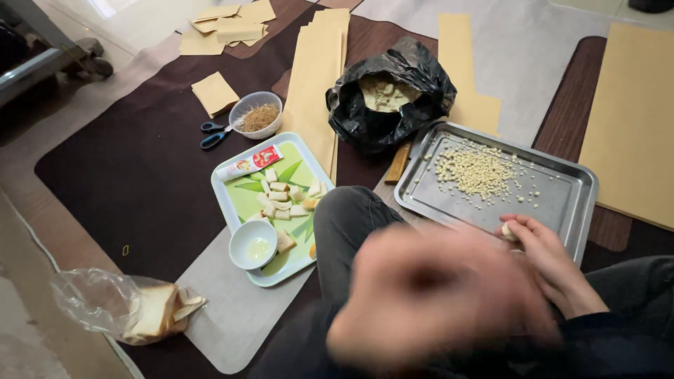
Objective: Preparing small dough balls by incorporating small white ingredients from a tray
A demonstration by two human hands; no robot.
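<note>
Blurred and closest to the lens, my left hand shows no readable finger posture; I cannot tell its state. My right hand pinches a small pale dough piece over the near rim of the steel tray, beside the pellet heap. Risk, as I judge it: the piece slipping off the rim onto my knee, or my sleeve scattering pellets.

a glossy metal tray, a shiny crinkled black plastic bag, matt tan paper sheets.
</note>
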